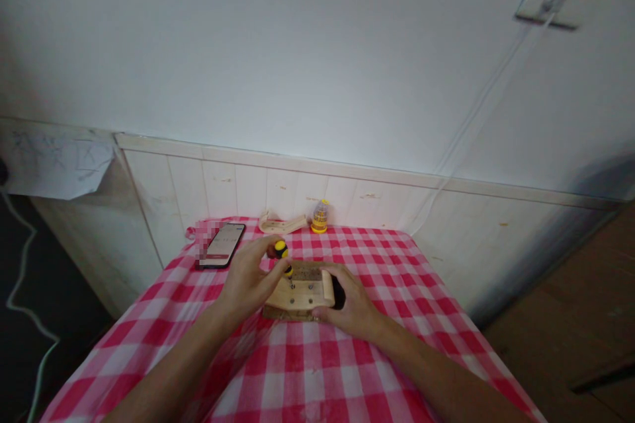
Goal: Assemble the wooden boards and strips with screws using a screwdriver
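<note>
Fingers of the left hand (pixel 247 279) curl around a small yellow and black screwdriver (pixel 282 250), the thumb and the bent fingers pinching its handle between them. The screwdriver stands nearly upright, its top leaning a little to the left, and its lower end points down at one of the screws (pixel 311 287) in a pale wooden piece (pixel 300 294); whether the tip touches the screw is too small to tell. The right hand (pixel 354 307) clasps the raised right end of that piece, thumb on the near side and fingers on the far side, with something black (pixel 338 293) showing inside the grip. The wooden piece lies over a rough brown board (pixel 305 272), in the middle of a table spread with a red and white checked cloth (pixel 312 370). A phone (pixel 223 248) lies beyond the left hand. Near the wall (pixel 317 79), a second wooden piece (pixel 285 225) lies just beside a yellow-based container (pixel 320 219).
</note>
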Demonstrator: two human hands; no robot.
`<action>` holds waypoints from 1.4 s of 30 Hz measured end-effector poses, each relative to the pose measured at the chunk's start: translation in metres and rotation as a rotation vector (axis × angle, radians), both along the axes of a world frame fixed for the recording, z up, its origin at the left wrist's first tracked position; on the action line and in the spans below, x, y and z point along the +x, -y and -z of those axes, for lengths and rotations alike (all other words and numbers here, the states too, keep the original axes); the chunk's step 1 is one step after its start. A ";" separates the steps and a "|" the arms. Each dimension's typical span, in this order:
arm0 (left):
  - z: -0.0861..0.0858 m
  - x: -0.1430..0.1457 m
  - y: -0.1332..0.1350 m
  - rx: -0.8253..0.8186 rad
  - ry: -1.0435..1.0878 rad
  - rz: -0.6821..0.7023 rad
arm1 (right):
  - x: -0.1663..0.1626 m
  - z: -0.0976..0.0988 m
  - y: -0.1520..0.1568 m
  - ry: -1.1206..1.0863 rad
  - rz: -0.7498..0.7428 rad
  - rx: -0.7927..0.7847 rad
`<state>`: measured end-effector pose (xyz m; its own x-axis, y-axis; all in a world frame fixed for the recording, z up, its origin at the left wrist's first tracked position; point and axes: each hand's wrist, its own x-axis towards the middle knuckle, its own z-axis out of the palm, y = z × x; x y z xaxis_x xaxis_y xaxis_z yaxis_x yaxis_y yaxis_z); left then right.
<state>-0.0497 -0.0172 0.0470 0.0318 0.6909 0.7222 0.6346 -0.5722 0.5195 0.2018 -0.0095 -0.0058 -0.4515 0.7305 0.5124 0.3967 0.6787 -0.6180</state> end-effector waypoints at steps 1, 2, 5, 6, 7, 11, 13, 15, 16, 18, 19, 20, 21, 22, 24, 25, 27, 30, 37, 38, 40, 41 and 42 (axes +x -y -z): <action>0.000 0.000 0.000 0.005 0.006 -0.004 | 0.000 0.000 0.000 0.001 0.000 0.007; 0.001 0.000 0.000 0.011 0.014 -0.008 | 0.000 0.000 -0.001 0.001 -0.001 0.014; 0.002 0.000 0.000 0.022 0.028 -0.010 | 0.000 0.000 -0.001 0.001 -0.011 0.020; 0.003 0.000 0.000 0.024 0.023 -0.009 | 0.000 0.000 -0.001 0.002 -0.011 0.020; 0.003 0.000 0.000 0.026 0.015 -0.009 | 0.000 -0.001 -0.001 0.002 -0.009 0.019; 0.003 0.001 0.001 0.038 0.009 -0.007 | 0.000 -0.003 0.001 0.008 -0.003 0.012; 0.003 0.001 0.001 0.049 0.007 -0.003 | 0.000 -0.003 0.001 0.008 -0.006 0.006; 0.002 0.001 0.002 0.051 0.001 0.000 | 0.000 -0.002 0.001 0.006 -0.008 0.006; 0.002 0.001 0.002 0.047 0.000 0.000 | 0.000 -0.002 0.000 0.006 -0.009 0.007; 0.003 0.001 0.001 0.040 0.006 0.005 | 0.000 -0.001 0.000 0.005 -0.013 0.009; 0.003 0.001 0.001 0.040 0.010 0.009 | 0.000 -0.001 0.000 0.004 -0.014 0.010; 0.004 0.001 0.001 0.040 0.013 0.013 | 0.000 -0.001 0.000 0.002 -0.012 0.012; 0.004 0.001 0.000 0.041 0.014 0.015 | 0.000 -0.001 0.000 0.000 -0.010 0.013; 0.005 0.001 0.000 0.042 0.015 0.015 | -0.001 -0.002 0.000 -0.002 -0.008 0.013; 0.006 0.001 -0.001 0.043 0.017 0.014 | -0.001 -0.002 0.001 0.000 -0.005 0.006; 0.006 0.001 -0.001 0.042 0.018 0.016 | 0.000 -0.002 0.001 0.002 -0.005 0.002; 0.006 0.002 -0.001 0.039 0.022 0.022 | 0.000 -0.002 0.001 0.007 -0.004 -0.001; 0.006 0.004 -0.001 0.030 0.040 0.030 | 0.000 -0.003 0.001 0.005 -0.006 0.000; 0.010 0.003 -0.001 -0.007 0.066 0.060 | -0.001 -0.005 0.002 -0.006 -0.022 0.004; 0.011 0.002 -0.001 -0.008 0.062 0.068 | -0.001 -0.005 0.002 -0.004 -0.020 0.006; 0.011 0.001 -0.001 -0.009 0.043 0.079 | -0.001 -0.004 0.002 0.000 -0.018 0.014; 0.010 0.000 -0.001 -0.008 0.029 0.081 | -0.001 -0.004 0.001 0.002 -0.018 0.019; 0.010 -0.001 -0.001 -0.006 0.011 0.082 | -0.001 -0.003 0.001 0.002 -0.018 0.024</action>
